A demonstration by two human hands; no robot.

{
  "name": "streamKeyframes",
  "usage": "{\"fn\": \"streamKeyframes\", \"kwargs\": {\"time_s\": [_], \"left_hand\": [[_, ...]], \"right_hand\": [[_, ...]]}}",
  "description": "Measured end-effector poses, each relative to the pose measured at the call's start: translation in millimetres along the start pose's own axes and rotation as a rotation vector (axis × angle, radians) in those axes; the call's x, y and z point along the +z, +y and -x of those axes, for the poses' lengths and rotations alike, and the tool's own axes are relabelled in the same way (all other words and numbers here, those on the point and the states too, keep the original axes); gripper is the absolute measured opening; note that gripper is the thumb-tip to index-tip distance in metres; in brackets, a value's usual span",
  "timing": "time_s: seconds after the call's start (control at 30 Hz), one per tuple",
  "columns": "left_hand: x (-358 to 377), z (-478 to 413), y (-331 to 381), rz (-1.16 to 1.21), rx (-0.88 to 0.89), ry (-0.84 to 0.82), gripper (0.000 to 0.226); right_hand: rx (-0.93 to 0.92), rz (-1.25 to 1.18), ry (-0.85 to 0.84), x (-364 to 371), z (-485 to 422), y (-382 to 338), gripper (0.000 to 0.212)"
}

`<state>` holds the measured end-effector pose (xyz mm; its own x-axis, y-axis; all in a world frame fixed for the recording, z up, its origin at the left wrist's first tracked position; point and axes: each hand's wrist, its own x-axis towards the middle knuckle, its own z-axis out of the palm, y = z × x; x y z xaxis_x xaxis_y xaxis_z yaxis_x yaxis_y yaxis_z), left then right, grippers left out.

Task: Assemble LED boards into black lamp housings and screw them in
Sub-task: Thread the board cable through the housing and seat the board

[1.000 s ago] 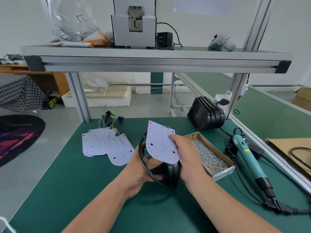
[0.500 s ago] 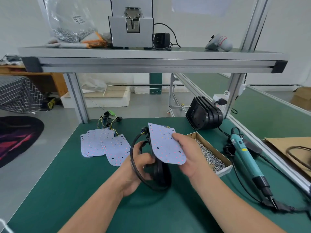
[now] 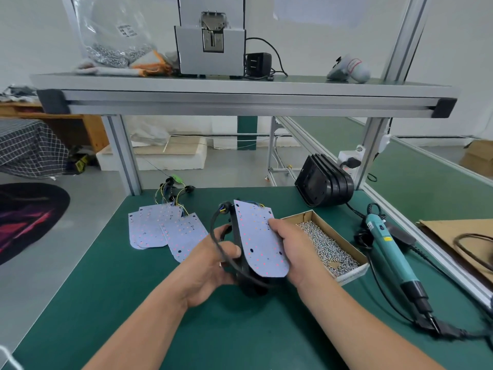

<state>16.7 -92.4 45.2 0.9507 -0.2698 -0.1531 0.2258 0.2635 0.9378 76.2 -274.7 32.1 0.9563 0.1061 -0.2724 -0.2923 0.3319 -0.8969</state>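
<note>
Green table (image 3: 133, 303): work surface, all items below on or above it. Stack of housings (image 3: 324, 182): black, at far right, by the frame post. Screwdriver (image 3: 389, 249): teal, corded, lying at right, just beside the screw box (image 3: 346, 275). Box: open cardboard, filled with screws. Spare boards (image 3: 160, 228): overlapping pile, flat, at left centre, wires at far end. Housing (image 3: 248, 284): black, held above table centre, tilted on edge. Left hand (image 3: 210, 268): fingers curled round housing, thumb on its rim. LED board (image 3: 257, 241): lying against housing's open face, not flush. Right hand (image 3: 296, 249): pinches board's right edge, thumb on face. Cable (image 3: 214, 236): black loop crossing left thumb.
</note>
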Motion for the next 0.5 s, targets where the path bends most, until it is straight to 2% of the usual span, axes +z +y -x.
{"fn": "streamKeyframes", "kwargs": {"time_s": [0.1, 0.23, 0.33, 0.4, 0.5], "left_hand": [[-3.7, 1.5, 3.4, -0.045, -0.013, -0.028, 0.072], [-7.2, 2.3, 3.3, -0.052, 0.008, -0.066, 0.065], [-12.7, 0.4, -0.4, -0.013, 0.002, -0.044, 0.065], [-16.0, -1.5, -1.6, 0.022, 0.004, -0.050, 0.056], [-21.9, -8.2, -6.0, 0.042, -0.022, 0.053, 0.045]], "right_hand": [[-0.006, 0.004, -0.007, 0.1, -1.5, 3.9, 0.019], [0.049, -0.054, -0.050, -4.3, -1.4, 3.4, 0.035], [0.078, -0.067, -0.055, -5.1, -2.7, 2.1, 0.027], [0.101, -0.100, -0.059, -6.9, -3.4, 0.8, 0.024], [0.126, -0.144, -0.075, -11.0, -3.3, -2.6, 0.027]]}}
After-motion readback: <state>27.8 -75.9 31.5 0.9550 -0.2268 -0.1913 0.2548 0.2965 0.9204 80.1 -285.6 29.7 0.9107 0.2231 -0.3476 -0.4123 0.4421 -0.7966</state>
